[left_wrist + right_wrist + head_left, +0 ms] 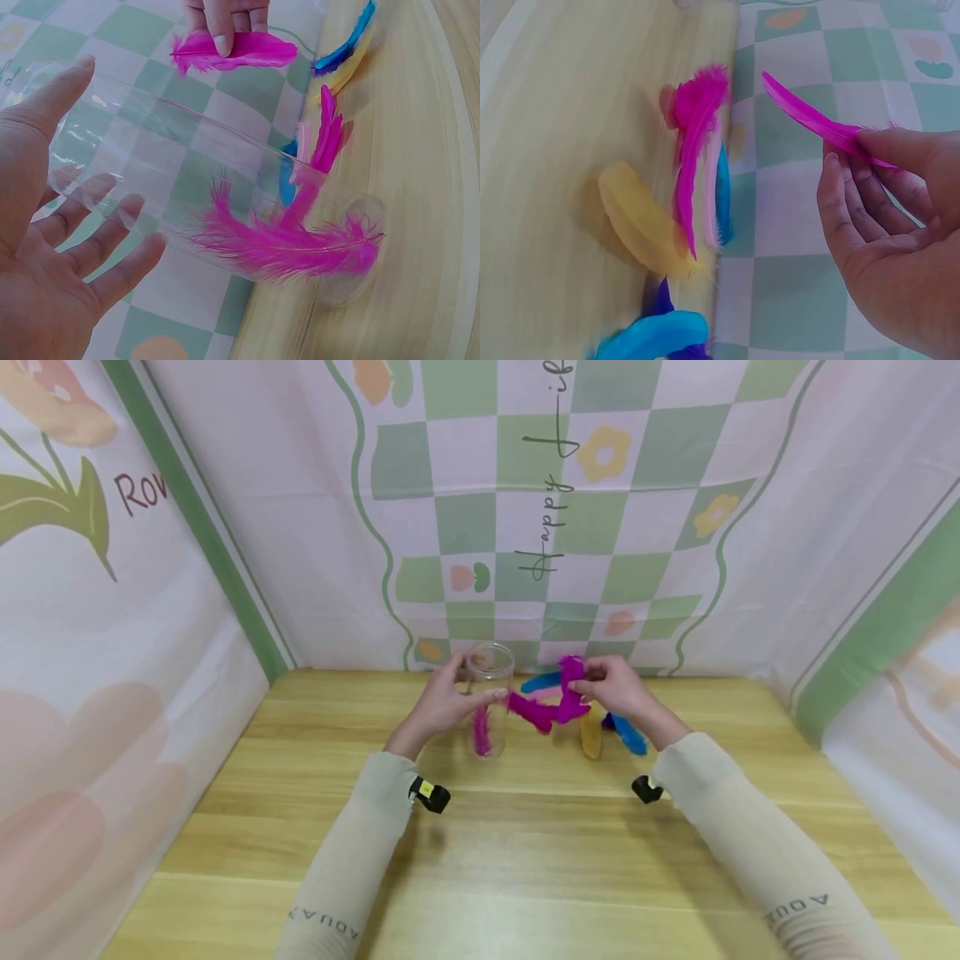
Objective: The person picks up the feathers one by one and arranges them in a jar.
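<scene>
The right hand (618,685) pinches a bright pink feather (572,675) between thumb and fingers, holding it up to the right of the clear jar (491,665) and apart from it. The left hand (450,697) is clasped around the jar, thumb on the near side and fingers behind, parted by the jar's width. The jar looks upright on the table (480,852), with a fluffy pink feather (482,731) inside, its lower end at the bottom.

The step in hand seems to be bringing the pinched feather to the jar; the next move would call for lifting it left over the rim while the left hand steadies the glass or plastic.

Right of the jar lie a pink cluster (532,712), a pale pink feather (546,692) and a far blue feather (542,682); farther right are a yellow feather (592,735), a dark purple feather (608,722) and a nearer blue feather (630,735).
</scene>
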`<state>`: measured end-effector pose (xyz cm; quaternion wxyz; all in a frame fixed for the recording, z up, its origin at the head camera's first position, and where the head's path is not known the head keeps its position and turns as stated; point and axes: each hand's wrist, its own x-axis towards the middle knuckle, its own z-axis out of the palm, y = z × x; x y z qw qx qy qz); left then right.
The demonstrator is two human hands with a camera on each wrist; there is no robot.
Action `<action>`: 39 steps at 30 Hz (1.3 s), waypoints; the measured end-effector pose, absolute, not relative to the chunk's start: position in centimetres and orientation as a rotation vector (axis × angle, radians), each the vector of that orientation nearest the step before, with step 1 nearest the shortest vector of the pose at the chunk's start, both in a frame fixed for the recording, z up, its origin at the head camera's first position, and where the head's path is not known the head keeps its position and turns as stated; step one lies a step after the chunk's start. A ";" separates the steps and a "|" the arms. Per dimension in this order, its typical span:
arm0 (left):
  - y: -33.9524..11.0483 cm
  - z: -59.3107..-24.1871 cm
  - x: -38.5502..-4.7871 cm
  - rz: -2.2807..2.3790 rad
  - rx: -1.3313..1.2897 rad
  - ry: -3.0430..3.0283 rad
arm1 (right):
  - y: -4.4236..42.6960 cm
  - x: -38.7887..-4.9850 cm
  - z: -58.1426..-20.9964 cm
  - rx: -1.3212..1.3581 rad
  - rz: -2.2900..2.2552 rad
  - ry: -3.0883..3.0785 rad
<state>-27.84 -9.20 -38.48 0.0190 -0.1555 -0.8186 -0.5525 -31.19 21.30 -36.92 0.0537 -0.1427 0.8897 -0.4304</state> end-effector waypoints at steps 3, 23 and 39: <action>-9.2 -38.5 -27.9 -1.714 -0.484 -2.537 | 21.2 -31.1 -36.7 -0.450 -1.329 2.688; -9.3 -38.3 -27.8 -1.707 -0.508 -2.532 | 20.3 -30.5 -35.2 -0.446 -1.426 2.668; -9.3 -38.4 -27.7 -1.728 -0.513 -2.528 | 19.6 -29.8 -34.3 -0.454 -1.435 2.681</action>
